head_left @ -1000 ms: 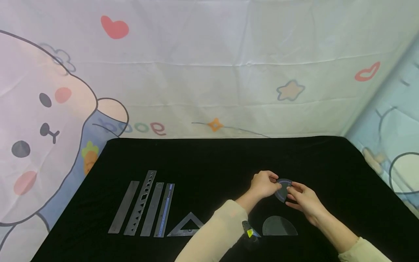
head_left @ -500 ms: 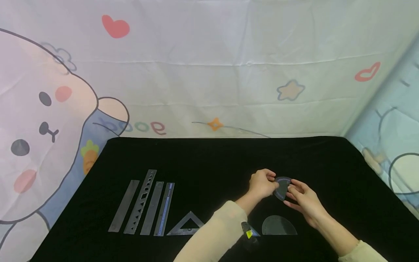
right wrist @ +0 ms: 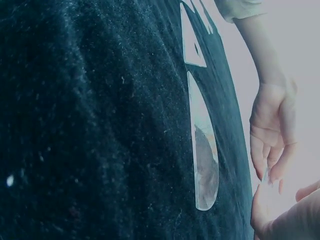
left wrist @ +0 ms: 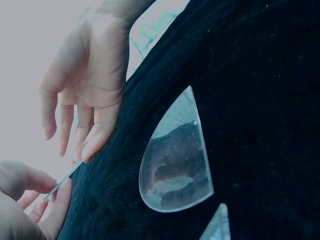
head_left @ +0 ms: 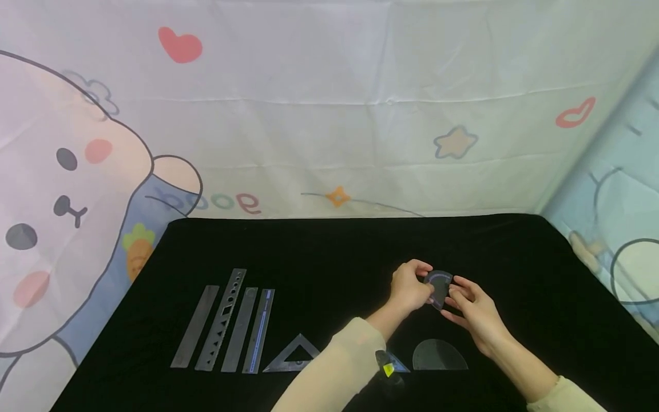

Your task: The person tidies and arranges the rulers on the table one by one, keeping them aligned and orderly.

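A small clear protractor (head_left: pixel 440 286) with blue markings is held up over the black cloth, seen edge-on in the left wrist view. My left hand (head_left: pixel 408 288) pinches its left side between thumb and fingers. Fingertips of my right hand (head_left: pixel 477 315) meet the opposite edge, the fingers loosely extended and spread; in the right wrist view two of its digits stand apart. Below the hands a larger clear half-round protractor (head_left: pixel 439 356) lies flat, straight edge toward me. Beside it, a blue-marked set square (head_left: pixel 397 363) is partly covered by my left forearm and wrist gear.
On the left, several clear rulers (head_left: pixel 234 329) lie side by side, one with cut-out shapes and one with a blue stripe. A clear triangle (head_left: pixel 292 356) lies near my left sleeve. The black cloth (head_left: pixel 329 246) ends at a printed curtain (head_left: pixel 329 114) behind.
Both hands have moved slightly left and away from me, carrying the small protractor with them. It has turned a little. The pieces lying on the cloth have stayed put.
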`<control>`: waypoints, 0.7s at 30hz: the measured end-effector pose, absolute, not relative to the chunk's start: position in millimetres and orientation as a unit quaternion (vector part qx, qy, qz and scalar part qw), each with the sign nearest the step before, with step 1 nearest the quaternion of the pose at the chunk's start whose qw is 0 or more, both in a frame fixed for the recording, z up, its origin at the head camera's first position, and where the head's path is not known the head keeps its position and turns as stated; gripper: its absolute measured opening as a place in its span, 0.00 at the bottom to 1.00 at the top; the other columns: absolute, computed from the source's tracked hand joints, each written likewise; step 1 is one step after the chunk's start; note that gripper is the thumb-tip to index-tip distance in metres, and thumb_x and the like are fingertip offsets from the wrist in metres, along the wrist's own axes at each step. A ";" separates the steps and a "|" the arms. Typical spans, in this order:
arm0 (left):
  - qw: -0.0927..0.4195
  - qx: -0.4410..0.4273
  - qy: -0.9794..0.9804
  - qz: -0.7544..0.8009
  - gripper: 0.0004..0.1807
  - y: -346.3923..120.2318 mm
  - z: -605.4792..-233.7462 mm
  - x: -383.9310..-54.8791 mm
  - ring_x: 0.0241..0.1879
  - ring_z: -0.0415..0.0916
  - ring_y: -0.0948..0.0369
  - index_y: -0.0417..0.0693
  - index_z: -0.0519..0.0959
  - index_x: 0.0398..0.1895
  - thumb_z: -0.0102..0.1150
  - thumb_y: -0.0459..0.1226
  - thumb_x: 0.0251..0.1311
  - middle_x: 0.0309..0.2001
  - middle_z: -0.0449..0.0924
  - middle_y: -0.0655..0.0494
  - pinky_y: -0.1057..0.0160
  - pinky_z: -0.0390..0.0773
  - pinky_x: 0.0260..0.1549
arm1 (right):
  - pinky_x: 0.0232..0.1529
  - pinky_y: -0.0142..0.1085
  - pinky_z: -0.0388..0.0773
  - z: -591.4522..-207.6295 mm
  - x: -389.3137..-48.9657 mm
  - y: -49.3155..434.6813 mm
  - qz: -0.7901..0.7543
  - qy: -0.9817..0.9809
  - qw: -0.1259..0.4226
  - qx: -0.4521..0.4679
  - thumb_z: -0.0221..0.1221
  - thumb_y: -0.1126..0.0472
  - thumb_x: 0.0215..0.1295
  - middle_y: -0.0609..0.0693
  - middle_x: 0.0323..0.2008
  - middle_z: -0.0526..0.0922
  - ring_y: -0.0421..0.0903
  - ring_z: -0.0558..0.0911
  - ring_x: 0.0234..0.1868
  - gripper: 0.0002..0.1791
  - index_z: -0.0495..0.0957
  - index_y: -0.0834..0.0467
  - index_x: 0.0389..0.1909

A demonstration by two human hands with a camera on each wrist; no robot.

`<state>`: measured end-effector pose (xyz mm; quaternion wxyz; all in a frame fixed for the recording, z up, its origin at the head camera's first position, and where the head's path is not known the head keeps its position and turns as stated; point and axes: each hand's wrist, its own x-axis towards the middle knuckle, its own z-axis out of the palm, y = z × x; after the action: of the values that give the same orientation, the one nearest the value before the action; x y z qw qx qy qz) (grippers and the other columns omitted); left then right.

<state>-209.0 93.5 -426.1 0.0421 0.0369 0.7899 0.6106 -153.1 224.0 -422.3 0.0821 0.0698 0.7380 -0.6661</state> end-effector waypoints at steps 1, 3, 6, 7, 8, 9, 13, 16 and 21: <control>0.043 0.036 0.787 0.614 0.17 93.0 -426.0 -209.3 0.16 0.73 0.64 0.43 0.78 0.39 0.63 0.22 0.45 0.34 0.74 0.54 0.71 0.77 0.13 | 0.50 0.35 0.77 -422.3 -153.3 224.2 -0.666 0.739 0.081 0.068 0.42 0.54 0.72 0.66 0.67 0.48 0.60 0.60 0.64 0.34 0.38 0.63 0.70; 0.044 0.036 0.785 0.617 0.16 92.1 -426.2 -210.0 0.15 0.73 0.64 0.43 0.78 0.38 0.62 0.22 0.45 0.34 0.74 0.54 0.71 0.77 0.13 | 0.50 0.34 0.78 -422.6 -153.6 224.8 -0.663 0.741 0.080 0.066 0.42 0.54 0.72 0.65 0.66 0.49 0.58 0.62 0.62 0.34 0.38 0.62 0.70; 0.043 0.039 0.787 0.614 0.16 90.7 -427.8 -210.9 0.15 0.72 0.65 0.44 0.78 0.38 0.62 0.22 0.45 0.34 0.73 0.55 0.71 0.77 0.13 | 0.50 0.34 0.78 -423.9 -154.4 226.6 -0.656 0.748 0.079 0.065 0.42 0.53 0.72 0.65 0.66 0.51 0.52 0.68 0.58 0.35 0.38 0.62 0.70; 0.042 0.041 0.790 0.610 0.16 90.0 -428.3 -211.0 0.15 0.72 0.65 0.44 0.78 0.37 0.62 0.22 0.45 0.34 0.73 0.56 0.71 0.77 0.13 | 0.50 0.34 0.78 -424.3 -154.9 226.9 -0.653 0.750 0.078 0.065 0.42 0.53 0.72 0.65 0.66 0.51 0.51 0.69 0.57 0.35 0.39 0.62 0.70; 0.041 0.044 0.792 0.608 0.16 89.4 -428.5 -211.1 0.15 0.72 0.65 0.44 0.78 0.37 0.62 0.22 0.45 0.34 0.73 0.56 0.71 0.77 0.13 | 0.49 0.34 0.78 -424.9 -155.7 227.4 -0.650 0.753 0.076 0.067 0.42 0.53 0.72 0.65 0.65 0.52 0.51 0.69 0.57 0.34 0.39 0.62 0.70; 0.040 0.047 0.794 0.604 0.15 88.7 -428.8 -211.2 0.15 0.72 0.65 0.45 0.79 0.37 0.62 0.22 0.45 0.34 0.73 0.56 0.71 0.77 0.13 | 0.49 0.34 0.78 -425.8 -156.6 228.1 -0.648 0.755 0.074 0.067 0.42 0.53 0.72 0.65 0.65 0.52 0.51 0.69 0.57 0.34 0.39 0.62 0.70; 0.048 0.064 0.800 0.594 0.14 86.1 -429.4 -211.5 0.15 0.73 0.66 0.45 0.79 0.36 0.62 0.22 0.45 0.33 0.74 0.57 0.72 0.76 0.13 | 0.49 0.34 0.78 -429.0 -161.1 232.4 -0.638 0.764 0.066 0.071 0.41 0.53 0.72 0.65 0.65 0.52 0.58 0.65 0.61 0.34 0.39 0.61 0.70; 0.059 0.079 0.803 0.587 0.14 84.2 -429.8 -211.0 0.15 0.73 0.67 0.45 0.79 0.35 0.62 0.23 0.46 0.33 0.76 0.57 0.72 0.76 0.13 | 0.49 0.35 0.78 -431.0 -163.9 237.8 -0.635 0.767 0.067 0.066 0.42 0.52 0.71 0.66 0.66 0.50 0.61 0.62 0.63 0.35 0.39 0.62 0.70; 0.074 0.108 0.808 0.574 0.13 82.1 -428.5 -208.8 0.15 0.73 0.67 0.46 0.80 0.35 0.61 0.23 0.47 0.35 0.77 0.57 0.72 0.76 0.14 | 0.49 0.36 0.78 -433.2 -168.4 247.7 -0.614 0.785 0.072 0.036 0.44 0.50 0.70 0.68 0.66 0.48 0.64 0.61 0.63 0.36 0.42 0.63 0.70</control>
<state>-208.8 82.1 -428.5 0.0742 0.1081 0.8080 0.5744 -168.4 247.7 -433.2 0.0719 0.0358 0.7855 -0.6137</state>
